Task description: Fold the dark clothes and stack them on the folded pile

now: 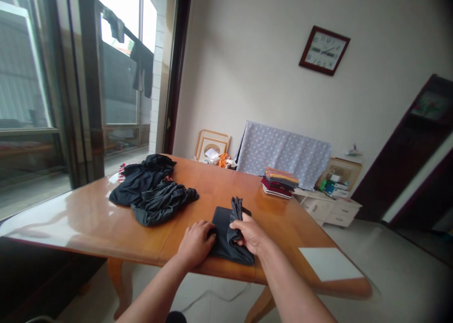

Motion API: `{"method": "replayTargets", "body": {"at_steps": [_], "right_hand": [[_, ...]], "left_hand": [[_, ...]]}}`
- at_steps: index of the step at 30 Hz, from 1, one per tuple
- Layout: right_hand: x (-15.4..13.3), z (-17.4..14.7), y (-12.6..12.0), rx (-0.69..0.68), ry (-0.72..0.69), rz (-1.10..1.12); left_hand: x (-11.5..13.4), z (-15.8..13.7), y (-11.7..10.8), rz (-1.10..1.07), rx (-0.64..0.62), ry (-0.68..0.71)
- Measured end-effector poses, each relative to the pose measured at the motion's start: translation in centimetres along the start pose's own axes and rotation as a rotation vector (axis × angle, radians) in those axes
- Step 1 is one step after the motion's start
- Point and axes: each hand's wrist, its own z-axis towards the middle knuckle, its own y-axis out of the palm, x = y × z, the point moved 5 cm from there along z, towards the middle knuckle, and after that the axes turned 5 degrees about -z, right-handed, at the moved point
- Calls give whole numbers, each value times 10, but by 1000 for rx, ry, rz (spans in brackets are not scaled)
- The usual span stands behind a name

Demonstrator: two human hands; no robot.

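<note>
A dark folded garment (222, 240) lies near the front edge of the wooden table (215, 183). My left hand (196, 242) is at its left edge, fingers curled and thumb against the cloth. A bunched strip of the dark cloth stands up in my right hand (250, 233), which is closed around it over the garment's right half. Farther left is a loose heap of dark clothes (155, 200), with a bit of red and white cloth showing at its edge. The kind of garment between my hands cannot be made out.
A stack of folded clothes (279, 183) sits at the table's far right edge. A white sheet (331, 264) lies near the right corner. Behind the table are a spotted cloth cover (283, 150) and a white low cabinet (331, 209). Windows stand on the left.
</note>
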Motion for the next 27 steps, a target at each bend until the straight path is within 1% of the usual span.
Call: {"method": "replayTargets", "body": {"at_steps": [4,10,13,17,19,21,23,24,25,27], "right_hand": [[9,6,12,7,51,-121],[-1,6,14,30,59,-215],[-2,7,19,29,47,-262],[4,8,35,-66,49,-272],[7,6,41,-117,96,-254],[7,3,43,-159,142,-211],[4,3,35,-163,131,-143],[1,4,27,-128,101,-105],[-1,6,15,-57,62,-69],[-3,10,-18,162,-8,-4]], "left_hand": [[4,-2,-2,18,-14,-4],[7,-3,-3,24,-21,-31],[7,-3,-4,22,-33,-49],[3,-2,-4,-7,-19,-40],[0,0,-5,-49,9,-54],[-2,0,-7,-102,42,-78],[-3,1,-8,-149,64,-106],[-3,0,-9,-165,73,-119],[-2,0,-10,-175,85,-130],[0,-2,-13,-182,112,-141]]}}
